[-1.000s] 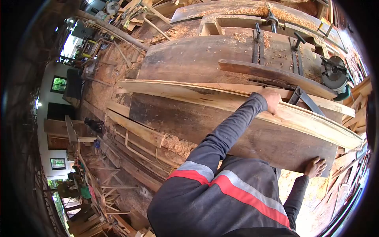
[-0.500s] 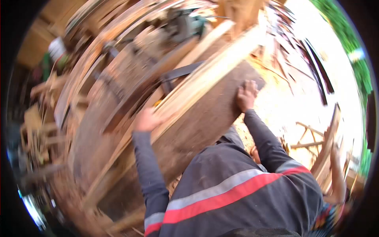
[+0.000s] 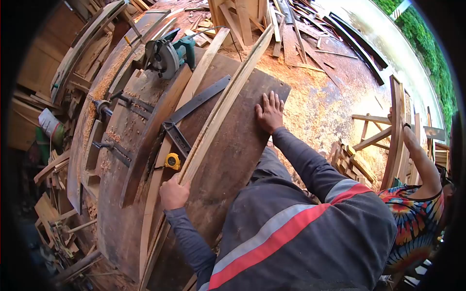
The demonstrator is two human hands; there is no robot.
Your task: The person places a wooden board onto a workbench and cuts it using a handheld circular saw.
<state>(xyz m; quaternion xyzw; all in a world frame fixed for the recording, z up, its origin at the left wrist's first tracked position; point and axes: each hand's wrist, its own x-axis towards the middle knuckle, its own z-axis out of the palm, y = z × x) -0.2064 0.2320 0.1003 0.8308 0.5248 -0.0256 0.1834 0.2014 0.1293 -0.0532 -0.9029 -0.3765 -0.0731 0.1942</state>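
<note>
Grips a long pale board (image 3: pixel 226 106) with the left hand (image 3: pixel 174 193), fingers closed over its edge; presses the right hand (image 3: pixel 270 114) open, fingers a little spread, on a broad dark slab (image 3: pixel 228 145) near its far corner. Runs the pale board lengthwise over that slab, beside a black metal bracket (image 3: pixel 201 99) and a yellow tape measure (image 3: pixel 172 161). Shows to the left a shavings-dusted worktop (image 3: pixel 116 218) with bar clamps (image 3: pixel 114 148), a curved brown plank (image 3: pixel 155 136) and a green-bodied circular saw (image 3: pixel 165 58). Opens beyond onto sawdust-covered ground (image 3: pixel 310 116), scattered with wood strips (image 3: pixel 303 41), and bright greenery (image 3: pixel 427 63) at the edge. Includes at the right another person (image 3: pixel 412 213) in a tie-dyed shirt, near a curved wooden piece (image 3: pixel 395 136). Cannot make out lettering on the tape measure or saw.
</note>
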